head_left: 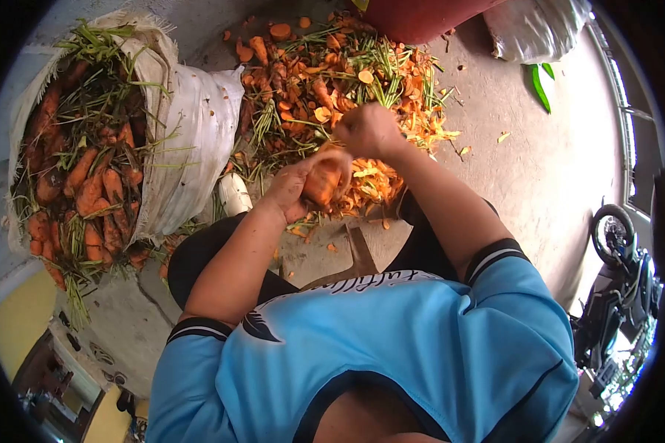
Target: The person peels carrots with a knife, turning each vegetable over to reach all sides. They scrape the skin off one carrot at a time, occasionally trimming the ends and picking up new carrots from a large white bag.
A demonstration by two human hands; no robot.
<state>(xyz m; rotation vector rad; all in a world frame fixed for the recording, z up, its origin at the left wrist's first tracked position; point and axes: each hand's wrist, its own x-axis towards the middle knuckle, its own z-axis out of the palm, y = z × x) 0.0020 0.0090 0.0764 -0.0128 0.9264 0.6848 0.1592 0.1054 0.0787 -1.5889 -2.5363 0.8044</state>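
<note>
My left hand (292,186) is wrapped round a thick orange carrot (322,184), held over the heap in front of my knees. Just beyond it, slightly to the right, my right hand (369,131) is closed in a fist, a little blurred. Whatever that fist grips, if anything, is hidden. Below and beyond both hands, orange peelings (377,181) lie piled on the floor. Cut carrot ends and green stalks (303,92) are mixed in farther out.
To the left, an open white sack (192,133) lies tipped, full of dirty carrots (92,184) with stalks. A red container (421,18) and another white sack (536,29) stand at the back. A green leaf (539,88) lies on the right; a motorcycle (617,288) stands farther right.
</note>
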